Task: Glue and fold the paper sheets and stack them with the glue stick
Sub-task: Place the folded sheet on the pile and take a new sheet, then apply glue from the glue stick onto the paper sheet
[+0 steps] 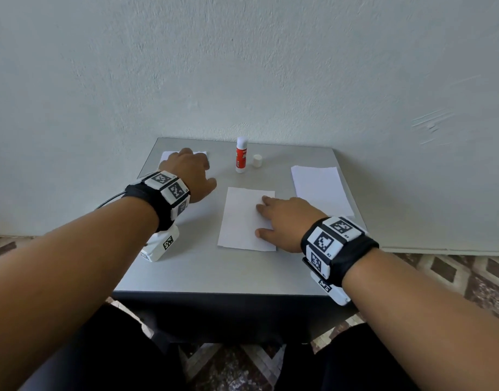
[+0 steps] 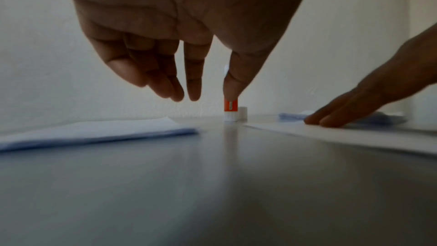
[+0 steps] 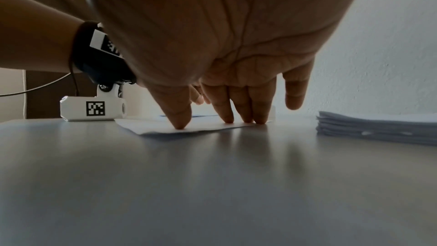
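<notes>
Right hand (image 1: 285, 218) is lying nearest, fingers straight and spread, thumb and fingertips (image 3: 227, 117) pressing down on the right edge of the single paper sheet (image 1: 242, 218) at the middle of the grey table (image 1: 214, 272). Left hand (image 1: 190, 172) is hovering over the far left, fingers hanging relaxed and gripping nothing, above a folded sheet (image 2: 94, 130). Glue stick (image 1: 241, 155) is standing upright and uncapped at the far edge, its white cap (image 1: 257, 160) sitting just beside it. Stack of sheets (image 3: 378, 126) is resting at the right.
</notes>
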